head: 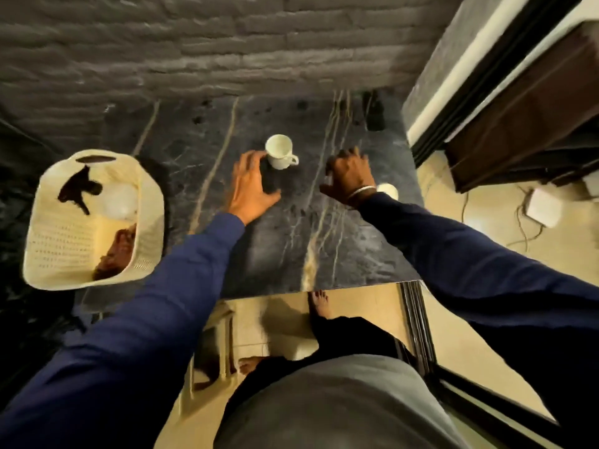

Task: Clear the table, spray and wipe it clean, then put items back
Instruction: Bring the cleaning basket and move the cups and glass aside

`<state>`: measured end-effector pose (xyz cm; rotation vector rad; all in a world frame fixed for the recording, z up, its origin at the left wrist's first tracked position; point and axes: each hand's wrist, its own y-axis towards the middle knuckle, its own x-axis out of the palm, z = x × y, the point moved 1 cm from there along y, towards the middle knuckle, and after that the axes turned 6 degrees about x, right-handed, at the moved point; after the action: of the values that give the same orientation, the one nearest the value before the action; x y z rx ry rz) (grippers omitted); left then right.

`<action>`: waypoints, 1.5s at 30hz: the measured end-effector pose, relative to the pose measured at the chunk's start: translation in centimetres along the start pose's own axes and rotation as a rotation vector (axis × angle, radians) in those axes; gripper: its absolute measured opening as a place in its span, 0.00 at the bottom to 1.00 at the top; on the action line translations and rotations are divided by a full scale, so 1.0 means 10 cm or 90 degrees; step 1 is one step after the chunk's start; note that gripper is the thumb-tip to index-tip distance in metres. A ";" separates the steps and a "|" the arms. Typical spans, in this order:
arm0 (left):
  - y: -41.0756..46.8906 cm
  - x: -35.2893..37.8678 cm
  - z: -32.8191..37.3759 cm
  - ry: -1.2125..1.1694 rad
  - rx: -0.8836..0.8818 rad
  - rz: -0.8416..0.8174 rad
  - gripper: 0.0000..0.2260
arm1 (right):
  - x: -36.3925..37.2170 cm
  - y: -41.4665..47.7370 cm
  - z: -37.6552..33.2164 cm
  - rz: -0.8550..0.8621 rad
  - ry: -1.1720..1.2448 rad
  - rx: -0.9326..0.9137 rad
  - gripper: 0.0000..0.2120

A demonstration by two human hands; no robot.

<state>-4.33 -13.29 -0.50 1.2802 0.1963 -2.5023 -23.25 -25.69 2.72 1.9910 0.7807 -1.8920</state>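
A: White cup (279, 152) upright mid-bench (259, 247); left hand (250, 186) spread, fingertips at its side. Right hand (350, 176) curled, contents unclear.
B: Wrap the body fully, then lift to basket (147, 202).

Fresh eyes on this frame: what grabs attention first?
The white cup stands upright mid-table on the dark marble table, with the left hand spread open right beside it. The right hand hovers near the table's right edge, partly hiding a small white object. At the left sits a cream basket with a dark item and something pale inside.
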 end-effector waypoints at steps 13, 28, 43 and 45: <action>1.42 0.71 0.19 0.277 -0.061 -0.229 0.41 | 0.25 0.17 1.27 -0.281 -0.067 0.045 0.37; 1.08 0.06 -0.03 0.056 -0.224 -0.054 0.31 | 0.25 0.47 0.75 -0.197 0.146 0.021 0.33; -1.70 -1.22 -0.84 -0.277 -0.443 0.303 0.32 | 0.32 -0.20 -1.73 -0.295 0.496 -0.101 0.34; -2.25 -1.28 -0.90 -0.223 -0.457 0.299 0.32 | 0.42 -0.47 -2.12 -0.317 0.413 -0.195 0.38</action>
<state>1.71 13.05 4.00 0.5135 0.5689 -1.9257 -8.39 -9.37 1.43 2.3584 1.7531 -1.1754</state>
